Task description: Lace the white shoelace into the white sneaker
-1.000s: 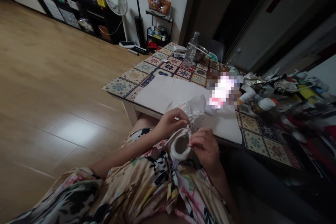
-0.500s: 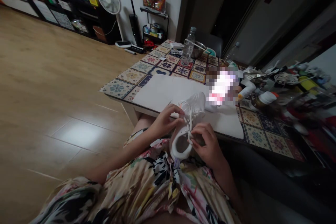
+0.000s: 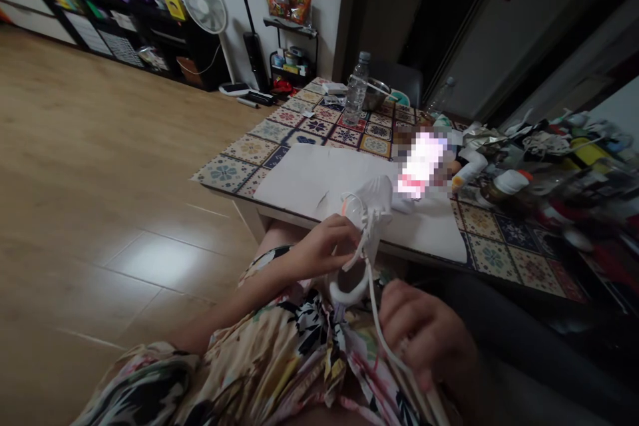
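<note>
A white lace-up shoe (image 3: pixel 377 196) rests between my lap and the table edge, its toe towards the table and its round heel opening near me. My left hand (image 3: pixel 329 246) is at the shoe's left side, thumb and fingers closed on a white shoelace by the opening. From the eyelets a long shoelace (image 3: pixel 374 303) runs down to my right hand (image 3: pixel 424 333). That hand is closed on it, low and right of the shoe, blurred by motion. Its fingertips are partly hidden.
A white sheet (image 3: pixel 309 173) covers the near part of the patterned table (image 3: pixel 224 170). On it stands a lit, pixelated phone (image 3: pixel 422 163). Behind are a plastic bottle (image 3: pixel 357 90) and a metal bowl (image 3: pixel 375 94). Jars and clutter, including a white-capped jar (image 3: pixel 509 183), crowd the right.
My right hand has moved from the shoe's opening down and right towards me, drawing the shoelace out long. My left hand has shifted slightly down and right, staying at the shoe.
</note>
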`<state>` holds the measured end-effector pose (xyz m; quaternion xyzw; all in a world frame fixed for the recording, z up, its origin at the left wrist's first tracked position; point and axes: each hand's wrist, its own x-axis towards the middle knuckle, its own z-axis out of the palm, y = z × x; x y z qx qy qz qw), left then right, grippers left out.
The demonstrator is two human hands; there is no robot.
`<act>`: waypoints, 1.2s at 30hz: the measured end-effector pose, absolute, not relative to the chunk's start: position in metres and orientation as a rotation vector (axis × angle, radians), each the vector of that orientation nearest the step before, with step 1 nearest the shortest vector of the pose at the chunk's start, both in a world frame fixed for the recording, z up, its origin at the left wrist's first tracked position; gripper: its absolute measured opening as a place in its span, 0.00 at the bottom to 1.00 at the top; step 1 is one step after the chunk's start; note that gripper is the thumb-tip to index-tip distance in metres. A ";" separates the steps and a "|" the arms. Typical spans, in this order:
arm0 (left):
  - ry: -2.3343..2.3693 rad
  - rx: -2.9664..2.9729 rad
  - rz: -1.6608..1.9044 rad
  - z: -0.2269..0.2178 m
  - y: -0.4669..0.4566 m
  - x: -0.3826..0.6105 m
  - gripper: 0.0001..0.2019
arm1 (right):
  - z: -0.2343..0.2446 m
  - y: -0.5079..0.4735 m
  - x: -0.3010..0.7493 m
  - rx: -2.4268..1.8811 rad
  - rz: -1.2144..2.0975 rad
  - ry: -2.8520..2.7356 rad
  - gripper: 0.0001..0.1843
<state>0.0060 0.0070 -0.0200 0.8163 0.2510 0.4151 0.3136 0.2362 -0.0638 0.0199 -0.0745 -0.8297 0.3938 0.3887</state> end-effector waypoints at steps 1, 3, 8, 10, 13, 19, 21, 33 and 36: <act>0.659 2.152 1.102 -0.020 0.006 0.007 0.05 | 0.019 -0.061 0.236 -0.334 0.982 -2.104 0.20; 0.649 2.157 1.107 -0.019 0.005 0.008 0.03 | 0.011 -0.050 0.233 -0.670 0.856 -2.034 0.20; 0.606 2.117 1.079 -0.018 0.004 0.012 0.06 | -0.014 -0.030 0.218 -0.915 0.542 -2.051 0.06; 0.597 2.070 1.073 -0.019 0.004 0.013 0.07 | -0.018 -0.028 0.214 -0.871 0.513 -2.077 0.08; 0.578 2.059 1.059 -0.019 0.004 0.012 0.09 | -0.018 -0.029 0.211 -0.855 0.503 -2.062 0.06; 0.533 2.116 0.986 -0.016 0.004 0.009 0.07 | -0.016 -0.029 0.209 -0.877 0.528 -2.108 0.08; 0.538 2.119 1.009 -0.017 0.005 0.009 0.07 | -0.016 -0.029 0.209 -0.875 0.529 -2.098 0.09; 0.555 1.873 0.978 -0.015 0.000 0.010 0.11 | -0.018 -0.028 0.209 -0.851 0.506 -2.087 0.11; 0.504 1.830 0.958 -0.016 0.001 0.008 0.15 | -0.019 -0.028 0.211 -0.850 0.531 -2.112 0.07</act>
